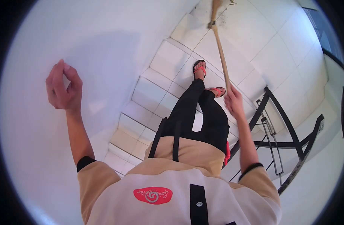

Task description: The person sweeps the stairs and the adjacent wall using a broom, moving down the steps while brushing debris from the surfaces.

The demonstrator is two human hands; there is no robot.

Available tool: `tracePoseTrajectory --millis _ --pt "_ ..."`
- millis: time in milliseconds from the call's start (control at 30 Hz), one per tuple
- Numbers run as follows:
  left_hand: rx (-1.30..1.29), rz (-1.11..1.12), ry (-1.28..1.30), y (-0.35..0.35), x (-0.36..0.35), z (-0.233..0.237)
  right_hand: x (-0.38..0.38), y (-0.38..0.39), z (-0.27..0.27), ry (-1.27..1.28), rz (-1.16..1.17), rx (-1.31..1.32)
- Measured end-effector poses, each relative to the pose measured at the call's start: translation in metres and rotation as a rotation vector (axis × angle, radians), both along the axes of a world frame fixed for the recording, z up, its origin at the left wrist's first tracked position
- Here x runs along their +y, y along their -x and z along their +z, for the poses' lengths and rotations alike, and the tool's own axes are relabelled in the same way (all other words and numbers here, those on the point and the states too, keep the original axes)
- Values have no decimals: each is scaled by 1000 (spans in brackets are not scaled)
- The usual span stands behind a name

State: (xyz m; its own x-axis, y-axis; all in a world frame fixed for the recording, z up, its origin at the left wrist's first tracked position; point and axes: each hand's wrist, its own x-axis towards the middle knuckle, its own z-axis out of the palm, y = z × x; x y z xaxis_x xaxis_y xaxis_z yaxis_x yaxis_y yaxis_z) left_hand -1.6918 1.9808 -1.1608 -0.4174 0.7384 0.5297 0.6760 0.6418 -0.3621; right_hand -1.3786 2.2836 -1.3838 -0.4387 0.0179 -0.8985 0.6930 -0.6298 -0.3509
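Observation:
My right hand (233,101) is wrapped round the lower end of a long, light wooden handle. This belongs to a broom (221,52), which slants up and away from me over the white tiles. Past a bound joint its head flares out, and the top edge of the view cuts it off. Small dark dirt specks (223,17) lie on the floor beside the head. My left hand (64,85) is raised in front of the white wall, thumb and fingers drawn together in a pinch. Nothing shows between those fingertips.
White tiled stairs (142,103) run down along the wall (93,48) on the left. My feet, in red-strapped flip-flops (199,69), stand on the tiles near the step edge. To the right is a black metal railing (282,108). A blue-tinted opening (325,32) shows at the upper right.

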Motion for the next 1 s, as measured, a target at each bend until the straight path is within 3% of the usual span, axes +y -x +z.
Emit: tracePoseTrajectory --millis 67,133,233,267,300,367,400,433,500,600,733,800,833,933,1000 --pt "3 -3 -4 1 -1 1 34 -26 78 80 160 -12" --pt "-2 -11 -7 0 -4 1 57 -40 143 221 327 -259" --pt "2 -14 -14 8 -7 -7 51 -28 160 584 490 -347" --pt "11 -4 -8 8 -8 -7 37 -22 161 669 547 -390" --pt "20 8 0 8 -9 -9 12 -18 146 663 647 -262" --pt "10 16 11 9 -11 -10 -52 -27 83 745 865 -65" --pt "6 22 14 9 -11 -12 -87 -21 64 690 876 -128" --pt "3 18 19 10 -13 -13 -128 -37 22 626 939 216" --pt "-2 2 22 10 -15 -12 -181 -38 -5 447 904 -68" --pt "-26 -22 -2 10 -17 -13 -139 -8 42 373 673 -152" --pt "10 3 -14 7 -17 -12 -80 -15 100 -334 622 150" --pt "34 37 -18 5 -16 -12 -62 -22 114 -455 564 163" --pt "29 28 -22 5 -17 -12 -47 -5 139 -163 370 -75" --pt "6 3 -23 10 -13 -15 -23 -23 162 -29 410 -88" --pt "0 5 -24 9 -14 -13 -28 -25 158 188 414 -124"
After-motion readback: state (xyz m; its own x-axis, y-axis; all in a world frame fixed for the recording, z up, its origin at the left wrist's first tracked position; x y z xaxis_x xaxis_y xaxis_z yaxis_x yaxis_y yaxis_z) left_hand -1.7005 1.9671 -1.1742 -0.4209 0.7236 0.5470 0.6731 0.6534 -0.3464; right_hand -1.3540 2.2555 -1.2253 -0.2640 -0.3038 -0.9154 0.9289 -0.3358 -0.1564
